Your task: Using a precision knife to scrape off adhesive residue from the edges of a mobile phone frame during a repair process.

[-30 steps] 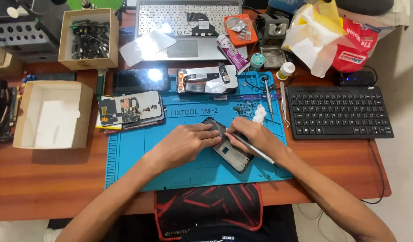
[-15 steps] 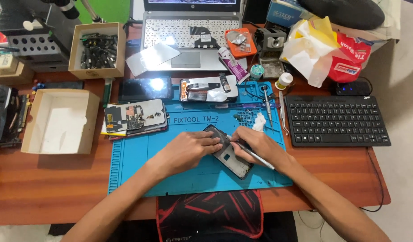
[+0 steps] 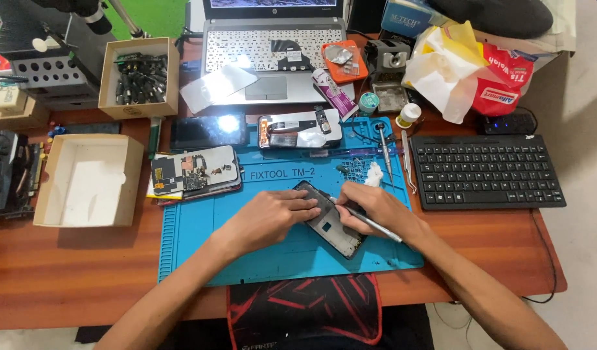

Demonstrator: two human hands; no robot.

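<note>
A dark phone frame (image 3: 331, 223) lies tilted on the blue work mat (image 3: 201, 246). My left hand (image 3: 269, 217) rests on its left side and pins it down with the fingertips. My right hand (image 3: 376, 207) grips a thin metal tool (image 3: 369, 222) like a pen, its tip touching the phone's upper part. An opened phone with bare circuit boards (image 3: 195, 172) sits at the mat's upper left. Another dismantled phone (image 3: 298, 128) lies at the mat's top edge.
A laptop (image 3: 272, 58) stands at the back. A black keyboard (image 3: 486, 170) lies right of the mat, an empty white box (image 3: 88, 180) left of it. A box of dark parts (image 3: 139, 78), tweezers (image 3: 407, 162), a screwdriver (image 3: 384, 149) and yellow and red bags (image 3: 467, 71) crowd the desk.
The head camera has tilted, so the desk sits lower in view. Both hands stay on the phone frame, with the tool still at its upper part.
</note>
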